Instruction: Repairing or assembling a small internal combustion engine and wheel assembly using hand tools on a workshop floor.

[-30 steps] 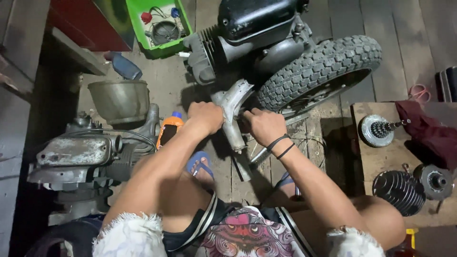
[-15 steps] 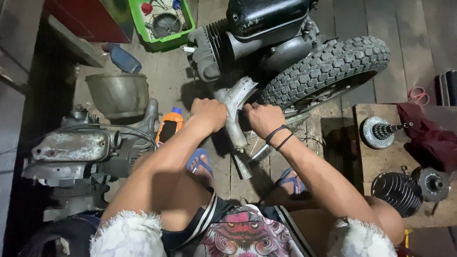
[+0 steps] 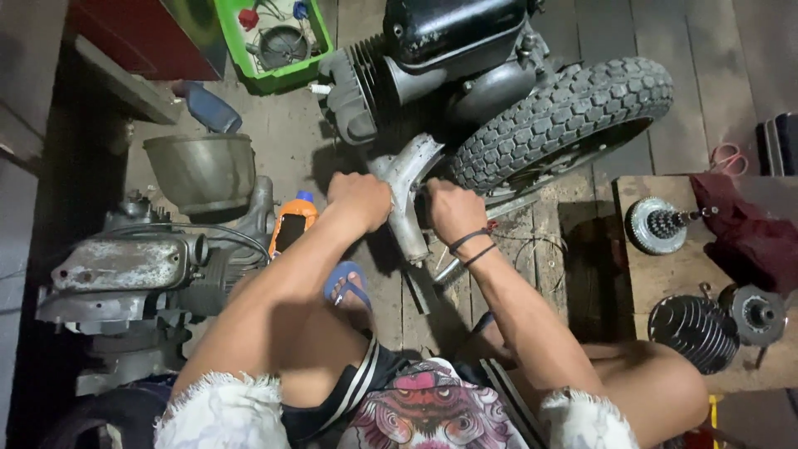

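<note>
My left hand and my right hand both grip a curved grey metal engine arm that runs down from a black scooter engine. The left hand wraps the arm from its left side, the right hand closes on it from the right, with dark bands on the wrist. A knobby black tyre sits just right of the hands. What the right fingers press on is hidden.
A second grey engine lies at left beside a metal bowl. An orange bottle stands by my left forearm. A green tray sits at the back. A wooden block at right carries a gear cluster and finned cylinder.
The view has shifted slightly; both hands keep the same grip on the metal arm, with the left hand pressed a little closer to it.
</note>
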